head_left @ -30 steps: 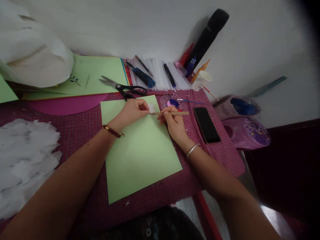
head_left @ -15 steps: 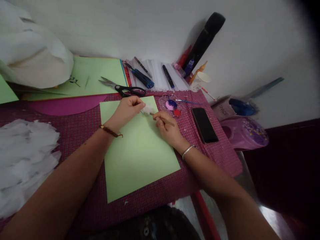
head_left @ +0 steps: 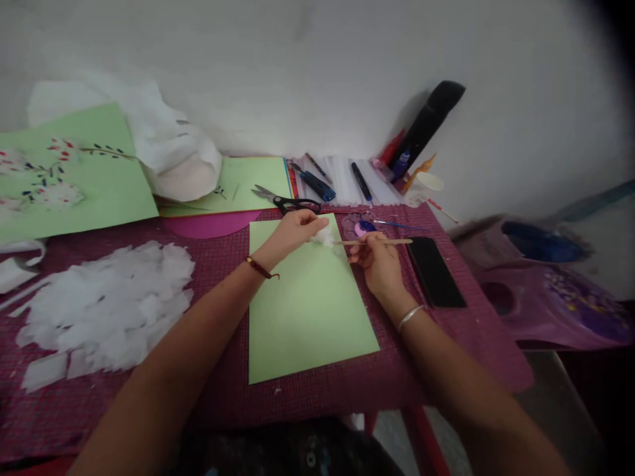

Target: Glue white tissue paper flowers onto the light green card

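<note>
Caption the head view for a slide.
Over a green sheet, the left hand pinches a white tuft; the right hand holds a tan stick.

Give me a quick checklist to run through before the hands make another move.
1. Slim light-brown wooden stick in the right hand: ok, held between the fingers.
2. Small white wispy piece at the left hand: ok, at the fingertips.
3. Stick's tip touching the white piece: cannot tell; they meet in the picture, but the contact is too small to make out.
4. Pale green rectangular sheet lying flat under the hands: ok.
5. Black-handled metal scissors well clear of the left hand: not ok; the handles lie close behind it.
6. Black rectangular phone off the sheet: ok, to its right.
</note>
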The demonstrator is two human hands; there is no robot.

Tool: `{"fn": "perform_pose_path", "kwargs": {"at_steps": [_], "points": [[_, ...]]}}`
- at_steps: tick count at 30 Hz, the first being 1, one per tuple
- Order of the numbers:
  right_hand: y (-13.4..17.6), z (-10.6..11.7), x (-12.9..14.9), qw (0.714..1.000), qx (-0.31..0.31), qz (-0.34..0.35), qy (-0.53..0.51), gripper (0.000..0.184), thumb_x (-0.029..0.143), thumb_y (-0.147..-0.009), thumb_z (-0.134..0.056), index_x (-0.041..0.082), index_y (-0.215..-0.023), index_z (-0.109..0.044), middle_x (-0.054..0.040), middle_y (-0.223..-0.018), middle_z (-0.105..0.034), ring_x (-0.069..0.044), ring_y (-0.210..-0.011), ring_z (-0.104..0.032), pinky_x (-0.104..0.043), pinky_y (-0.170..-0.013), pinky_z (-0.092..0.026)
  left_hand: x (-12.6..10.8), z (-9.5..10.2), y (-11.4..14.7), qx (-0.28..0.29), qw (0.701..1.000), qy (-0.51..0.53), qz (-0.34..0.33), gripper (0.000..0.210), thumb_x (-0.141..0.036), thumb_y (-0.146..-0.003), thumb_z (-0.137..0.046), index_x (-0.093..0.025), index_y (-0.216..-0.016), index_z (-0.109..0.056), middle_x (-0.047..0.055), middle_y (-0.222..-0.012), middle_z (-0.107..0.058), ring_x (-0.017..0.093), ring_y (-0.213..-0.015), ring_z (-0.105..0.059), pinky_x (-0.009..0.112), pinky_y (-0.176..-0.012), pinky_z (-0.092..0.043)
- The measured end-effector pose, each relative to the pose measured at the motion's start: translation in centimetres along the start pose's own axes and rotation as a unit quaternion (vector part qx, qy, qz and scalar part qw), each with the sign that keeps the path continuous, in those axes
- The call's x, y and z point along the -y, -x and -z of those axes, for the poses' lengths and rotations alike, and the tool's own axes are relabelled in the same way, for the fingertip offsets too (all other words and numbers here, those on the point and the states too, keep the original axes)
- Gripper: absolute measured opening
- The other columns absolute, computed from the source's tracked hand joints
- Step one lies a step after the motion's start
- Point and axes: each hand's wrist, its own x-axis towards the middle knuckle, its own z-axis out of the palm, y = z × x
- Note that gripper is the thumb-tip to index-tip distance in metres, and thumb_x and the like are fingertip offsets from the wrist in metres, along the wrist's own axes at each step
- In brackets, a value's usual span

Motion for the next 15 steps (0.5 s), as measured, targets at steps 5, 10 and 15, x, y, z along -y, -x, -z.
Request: {"fn": "perform_pose_path", "kwargs": {"at_steps": [5, 10, 15], "points": [[0.5, -0.4, -0.3, 0.987, 0.053, 0.08, 0.13, 0.017, 0.038, -0.085, -0.059, 0.022, -0.08, -0.056, 0.002, -0.065, -0.063, -0.011, -0.053, -0.055, -0.025, -0.052, -0.044, 0.1, 0.0, -0.2, -0.056, 0.986, -0.157, 0.007, 0.033, -0.033, -0.071, -0.073, -0.019, -0.05, -0.052, -0.001, -0.049, -0.047, 0.011, -0.049, -0.038, 0.027, -0.05, -0.022], [0.8, -0.7, -0.6, 0.972, 0.12, 0.088, 0.184, 0.02, 0.04, -0.085, -0.058, 0.022, -0.076, -0.056, 0.0022, -0.064, -0.061, -0.013, -0.058, -0.057, -0.028, -0.057, -0.046, 2.3, 2.3, -1.4, -0.119, 0.972, -0.201, 0.037, 0.026, -0.029, -0.075, -0.063, -0.019, -0.054, -0.052, -0.002, -0.053, -0.049, 0.012, -0.051, -0.04, 0.026, -0.052, -0.026], [0.4, -0.8, -1.2, 0.977, 0.088, 0.092, 0.173, 0.02, 0.041, -0.086, -0.055, 0.022, -0.078, -0.054, 0.0028, -0.063, -0.06, -0.014, -0.058, -0.057, -0.029, -0.059, -0.047, 3.3, 3.1, -1.4, -0.085, 0.97, -0.215, 0.07, 0.022, -0.032, -0.076, -0.059, -0.018, -0.061, -0.054, -0.002, -0.058, -0.052, 0.012, -0.055, -0.042, 0.027, -0.054, -0.029]]}}
